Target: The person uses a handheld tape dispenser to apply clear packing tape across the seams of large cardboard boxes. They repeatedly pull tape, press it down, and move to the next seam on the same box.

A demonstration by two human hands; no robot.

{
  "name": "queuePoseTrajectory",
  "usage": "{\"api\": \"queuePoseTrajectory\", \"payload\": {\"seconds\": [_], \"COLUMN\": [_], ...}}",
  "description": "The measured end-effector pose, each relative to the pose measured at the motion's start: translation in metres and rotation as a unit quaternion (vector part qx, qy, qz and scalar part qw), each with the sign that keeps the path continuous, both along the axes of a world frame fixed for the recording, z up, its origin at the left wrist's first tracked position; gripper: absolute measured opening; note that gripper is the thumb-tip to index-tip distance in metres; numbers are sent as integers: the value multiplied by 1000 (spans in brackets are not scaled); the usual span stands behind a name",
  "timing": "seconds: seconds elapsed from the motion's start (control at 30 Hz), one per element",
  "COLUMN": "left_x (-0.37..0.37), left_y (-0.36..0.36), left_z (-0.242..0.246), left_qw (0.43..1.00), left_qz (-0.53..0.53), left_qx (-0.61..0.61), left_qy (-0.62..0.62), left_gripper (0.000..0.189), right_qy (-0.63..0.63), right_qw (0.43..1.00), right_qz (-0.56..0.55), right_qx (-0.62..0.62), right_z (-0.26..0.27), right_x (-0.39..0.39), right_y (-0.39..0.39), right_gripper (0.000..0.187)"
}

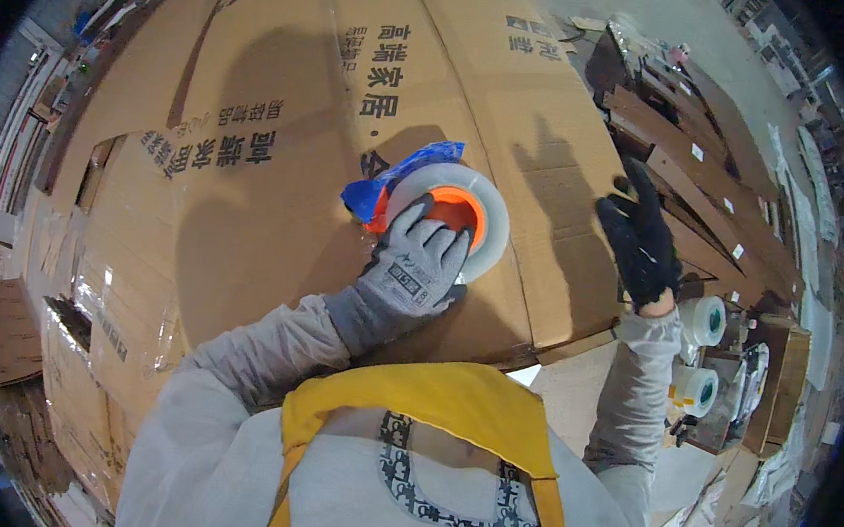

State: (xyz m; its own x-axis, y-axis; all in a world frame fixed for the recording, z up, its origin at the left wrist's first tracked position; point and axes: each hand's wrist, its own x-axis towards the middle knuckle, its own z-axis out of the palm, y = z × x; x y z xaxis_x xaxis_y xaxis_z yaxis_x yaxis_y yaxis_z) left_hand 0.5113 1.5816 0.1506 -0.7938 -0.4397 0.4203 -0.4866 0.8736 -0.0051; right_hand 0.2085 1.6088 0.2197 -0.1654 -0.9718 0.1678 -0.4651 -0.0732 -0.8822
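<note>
Before me lies a large cardboard package [265, 250] with printed lettering and bands of clear tape. My left hand [418, 263], in a grey knitted glove with dark fingertips, grips a roll of clear packing tape [497, 217] by its orange core, over the cardboard. A piece of blue plastic or tape [420, 159] sits against the roll's upper left side. My right hand [639, 233], in a black glove, is raised near the package's right edge with its fingers apart and nothing in it. Its shadow falls on the cardboard.
At the right stand two more tape rolls [704, 321], beside an open cardboard box [779, 393]. Long brown boards or flat cartons [708, 176] lie beyond the package's right side. Another piece of cardboard [2, 332] is at the far left, below stacked long strips [16, 130].
</note>
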Motion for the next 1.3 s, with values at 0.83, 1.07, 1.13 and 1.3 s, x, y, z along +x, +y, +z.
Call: {"api": "queuePoseTrajectory", "payload": {"seconds": [0.83,1.07,1.13,1.3], "left_x": [-187,-211,-212,-215], "left_y": [29,50,56,64], "left_z": [102,91,86,93], "left_qw": [531,632,579,648], "left_qz": [-288,-326,-331,-280], "left_qx": [795,702,745,704], "left_qy": [59,-51,-30,-75], "left_gripper": [58,55,54,23], "right_qy": [254,295,279,123], "right_qw": [929,940,938,971], "right_qz": [-203,-156,-180,-188], "right_qx": [-178,-74,-101,-80], "right_z": [4,-24,-37,-82], "right_x": [-6,-16,-16,-15], "right_y": [264,290,295,300], "right_gripper": [48,47,47,49]}}
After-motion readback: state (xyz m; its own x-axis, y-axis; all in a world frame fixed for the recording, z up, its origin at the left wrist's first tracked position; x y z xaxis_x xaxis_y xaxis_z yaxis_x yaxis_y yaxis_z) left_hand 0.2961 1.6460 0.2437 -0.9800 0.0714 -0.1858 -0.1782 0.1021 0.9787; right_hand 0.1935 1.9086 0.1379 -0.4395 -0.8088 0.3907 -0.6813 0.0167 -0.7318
